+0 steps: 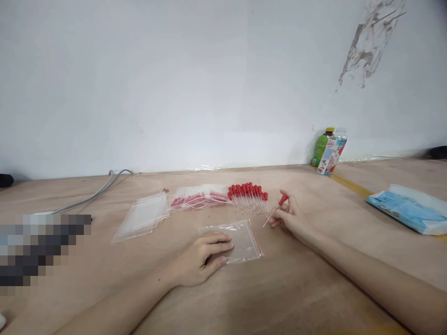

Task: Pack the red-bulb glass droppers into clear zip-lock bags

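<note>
My left hand rests on the wooden table, its fingers curled onto the left edge of a small clear zip bag with a red seal strip. My right hand pinches a glass dropper with a red bulb, tip pointing down-left toward the bag. Just behind lies a row of several loose red-bulb droppers. To their left sits a heap of filled bags of droppers, and further left a stack of empty clear bags.
Two drink bottles stand at the wall on the right. A blue plastic-wrapped pack lies at the right edge. A grey cable runs along the back left. A blurred-out patch covers the left side.
</note>
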Demonstrator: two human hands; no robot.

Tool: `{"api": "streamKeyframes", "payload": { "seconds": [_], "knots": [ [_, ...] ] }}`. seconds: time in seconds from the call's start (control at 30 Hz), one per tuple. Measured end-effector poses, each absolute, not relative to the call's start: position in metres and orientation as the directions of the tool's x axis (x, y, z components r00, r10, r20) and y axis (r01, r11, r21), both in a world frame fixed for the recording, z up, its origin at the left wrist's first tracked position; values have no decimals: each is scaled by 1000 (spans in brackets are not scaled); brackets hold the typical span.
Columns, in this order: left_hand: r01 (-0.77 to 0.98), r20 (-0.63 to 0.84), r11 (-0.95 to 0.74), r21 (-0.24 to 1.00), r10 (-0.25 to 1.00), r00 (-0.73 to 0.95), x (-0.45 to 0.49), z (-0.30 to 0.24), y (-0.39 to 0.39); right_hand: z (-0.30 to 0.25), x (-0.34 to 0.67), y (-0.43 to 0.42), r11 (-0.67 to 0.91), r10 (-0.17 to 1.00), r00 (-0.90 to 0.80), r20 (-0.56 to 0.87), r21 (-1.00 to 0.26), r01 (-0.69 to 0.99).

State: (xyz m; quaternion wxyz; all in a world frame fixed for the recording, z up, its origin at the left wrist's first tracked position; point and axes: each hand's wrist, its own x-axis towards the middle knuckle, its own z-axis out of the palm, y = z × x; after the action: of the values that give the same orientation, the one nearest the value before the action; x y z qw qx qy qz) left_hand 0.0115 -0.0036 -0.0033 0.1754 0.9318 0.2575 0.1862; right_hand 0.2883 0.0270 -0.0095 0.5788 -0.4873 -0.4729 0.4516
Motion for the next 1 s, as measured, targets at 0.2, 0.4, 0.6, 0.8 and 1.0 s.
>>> {"api": "streamKeyframes", "payload": {
  "seconds": [0.2,0.4,0.6,0.8,1.0],
  "knots": [
    [416,257,-809,415,542,800,13,-3,-5,-21,265,13,121,988,104,111,-988,-93],
    [433,256,-791,432,568,782,13,-2,-7,-18,264,9,104,993,68,97,-989,-105],
    [438,262,-793,423,570,779,12,-3,-7,-17,278,14,156,963,229,140,-986,-53],
    [438,257,-790,428,571,780,14,0,-8,-20,266,7,83,995,62,75,-986,-143],
    [464,245,-783,414,586,772,12,-2,-7,-25,271,4,73,960,-268,86,-996,-58]
  ]
}}
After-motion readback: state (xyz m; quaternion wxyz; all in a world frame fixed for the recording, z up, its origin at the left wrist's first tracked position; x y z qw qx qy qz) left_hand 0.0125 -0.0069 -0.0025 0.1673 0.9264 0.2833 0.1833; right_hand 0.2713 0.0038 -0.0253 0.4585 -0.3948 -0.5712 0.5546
